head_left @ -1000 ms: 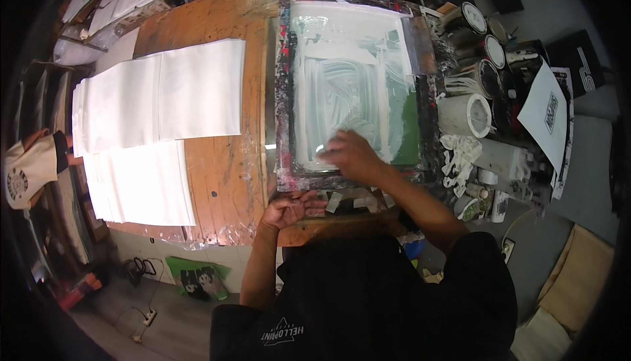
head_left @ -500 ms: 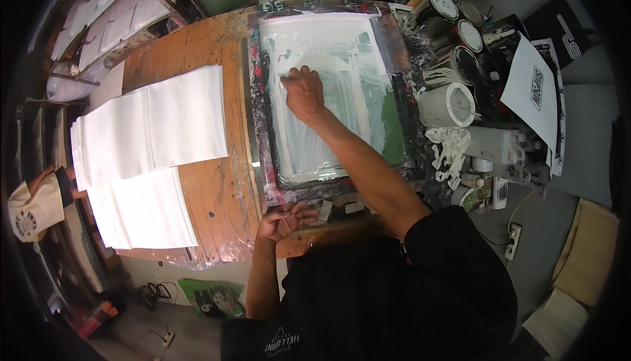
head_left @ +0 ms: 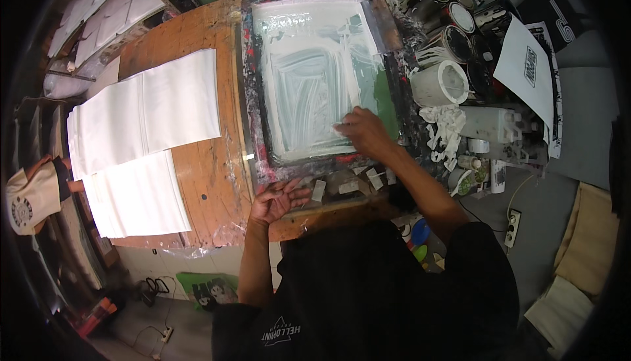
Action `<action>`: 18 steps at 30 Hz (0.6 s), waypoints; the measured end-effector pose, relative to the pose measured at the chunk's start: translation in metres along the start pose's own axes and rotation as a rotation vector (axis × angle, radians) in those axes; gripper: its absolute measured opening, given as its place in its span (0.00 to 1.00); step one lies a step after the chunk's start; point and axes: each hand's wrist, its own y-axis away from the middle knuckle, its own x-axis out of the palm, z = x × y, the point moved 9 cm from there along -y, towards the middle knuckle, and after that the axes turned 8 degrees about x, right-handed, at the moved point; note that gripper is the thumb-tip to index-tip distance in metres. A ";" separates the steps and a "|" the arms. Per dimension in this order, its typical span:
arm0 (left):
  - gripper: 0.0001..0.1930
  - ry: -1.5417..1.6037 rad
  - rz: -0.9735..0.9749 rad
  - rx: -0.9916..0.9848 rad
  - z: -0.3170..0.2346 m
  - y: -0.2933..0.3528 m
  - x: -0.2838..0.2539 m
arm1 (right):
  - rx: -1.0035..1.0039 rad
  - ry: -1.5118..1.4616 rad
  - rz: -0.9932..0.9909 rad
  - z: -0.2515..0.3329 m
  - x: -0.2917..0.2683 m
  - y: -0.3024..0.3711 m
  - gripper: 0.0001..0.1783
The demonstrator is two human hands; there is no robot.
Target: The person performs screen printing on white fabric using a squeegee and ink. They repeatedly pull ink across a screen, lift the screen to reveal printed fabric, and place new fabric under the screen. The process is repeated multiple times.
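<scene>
A screen-printing frame [head_left: 251, 134] lies flat before me, its mesh [head_left: 305, 91] smeared with streaky white ink and showing green along the right side. My right hand [head_left: 365, 132] is low over the mesh, near its lower right part. Its fingers are bent together, with a whitish bit at the tips; what they hold, if anything, is too small to name. Palm up, my left hand [head_left: 277, 202] rests by the frame's near edge, its fingers loosely apart and nothing in them.
White fabric pieces [head_left: 148, 114] lie stacked on the wooden table [head_left: 197, 197] at left. Ink cans [head_left: 453, 42], a white bucket [head_left: 439, 84], a crumpled rag [head_left: 442, 131] and a printed sheet [head_left: 526, 65] crowd the right. Someone at far left is beside a cream bag [head_left: 33, 197].
My right hand has moved from the upper middle of the mesh down and right toward its near edge. The left hand stays about where it was. The whole view has shifted slightly.
</scene>
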 end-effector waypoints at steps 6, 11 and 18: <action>0.26 0.034 0.086 0.002 -0.001 0.001 -0.005 | -0.072 -0.001 -0.090 0.032 0.015 -0.022 0.17; 0.28 0.030 0.015 0.008 0.002 0.001 -0.012 | -0.001 0.067 -0.229 0.021 0.006 -0.017 0.18; 0.27 0.040 0.101 -0.002 0.001 -0.002 -0.001 | -0.035 0.057 -0.484 0.010 0.005 -0.042 0.21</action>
